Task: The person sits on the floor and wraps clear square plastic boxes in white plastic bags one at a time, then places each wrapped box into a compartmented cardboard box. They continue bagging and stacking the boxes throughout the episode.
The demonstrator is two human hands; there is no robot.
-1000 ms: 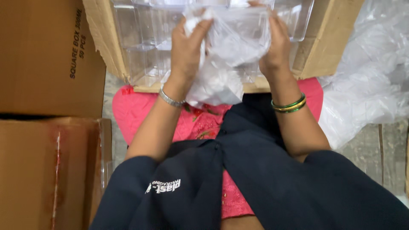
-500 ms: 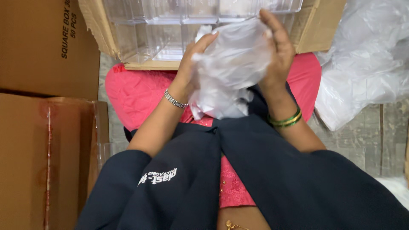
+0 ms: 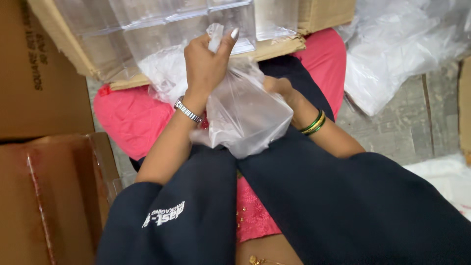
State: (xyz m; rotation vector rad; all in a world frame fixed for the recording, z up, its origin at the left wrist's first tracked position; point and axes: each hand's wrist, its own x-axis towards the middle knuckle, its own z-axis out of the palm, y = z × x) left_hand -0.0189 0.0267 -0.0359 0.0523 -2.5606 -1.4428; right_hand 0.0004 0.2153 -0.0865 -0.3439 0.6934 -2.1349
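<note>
A clear plastic bag hangs over the person's lap, bulging and wrinkled, its top twisted into a neck. The left hand has its fingers clenched around that neck, thumb raised, holding the bag up. The right hand is behind the bag on its right; its fingers are hidden by the film, so whether they grip cannot be told. Whatever fills the bag is hard to make out through the cloudy plastic.

Just beyond, an open brown cardboard box holds clear, square plastic containers, cut off at the top edge. To the far left stands a closed cardboard carton with dark print on its side; near it, lower left, a brown box wrapped in glossy film. To the right, crumpled clear plastic sheets lie on the grey floor.
</note>
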